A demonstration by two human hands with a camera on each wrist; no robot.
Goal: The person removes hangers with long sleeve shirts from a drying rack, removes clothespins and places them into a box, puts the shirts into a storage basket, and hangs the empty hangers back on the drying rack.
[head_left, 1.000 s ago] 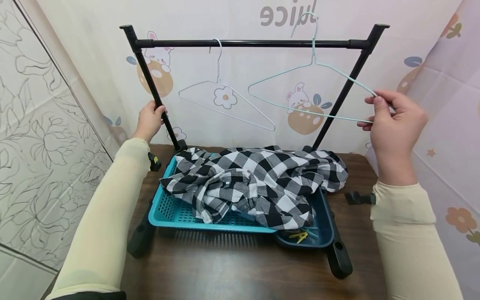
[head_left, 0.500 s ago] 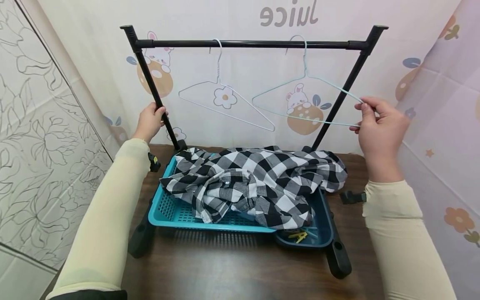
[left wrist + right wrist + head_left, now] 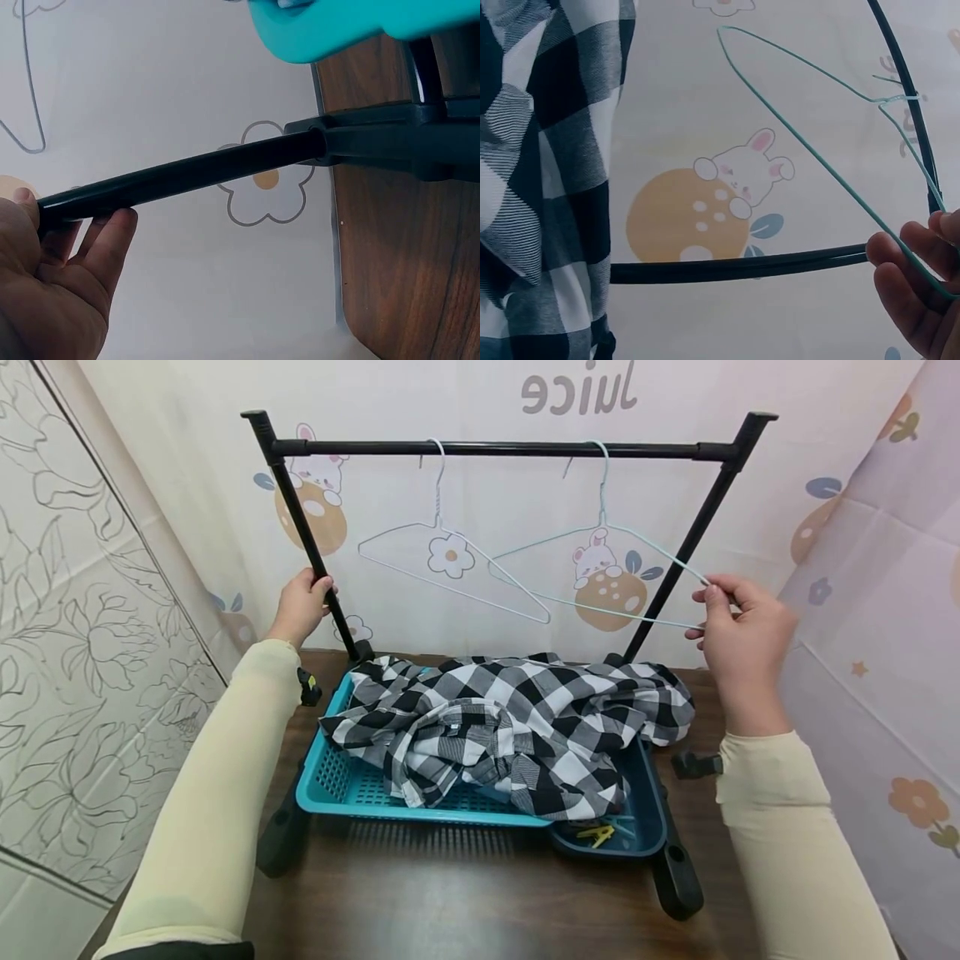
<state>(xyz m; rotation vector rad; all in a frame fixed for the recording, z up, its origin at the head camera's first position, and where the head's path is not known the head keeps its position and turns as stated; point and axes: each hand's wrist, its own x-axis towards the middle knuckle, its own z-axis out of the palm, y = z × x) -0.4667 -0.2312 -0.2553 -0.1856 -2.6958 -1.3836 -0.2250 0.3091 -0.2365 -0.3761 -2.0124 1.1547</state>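
Note:
My right hand (image 3: pixel 750 647) pinches the right corner of a pale green wire hanger (image 3: pixel 602 502), whose hook now lies over the black top bar (image 3: pixel 517 448). In the right wrist view the fingers (image 3: pixel 891 281) curl about the hanger's corner. My left hand (image 3: pixel 297 607) grips the left post (image 3: pixel 298 518) of the black rack, its thumb and fingers on either side of the tube (image 3: pixel 180 172) in the left wrist view. A white wire hanger (image 3: pixel 438 502) hangs on the bar further left, with nothing on it.
A black-and-white checked shirt (image 3: pixel 517 710) lies bunched across a turquoise basket (image 3: pixel 420 812) between the rack's feet. Beside it, a dark blue tray (image 3: pixel 652 827) holds several clothespins (image 3: pixel 597 835). The rack stands on a brown wooden table (image 3: pixel 420 902) before a printed curtain.
The green hanger has come down and left from above the bar until its hook sits over it. My right hand has moved left and down with it; my left hand stays put.

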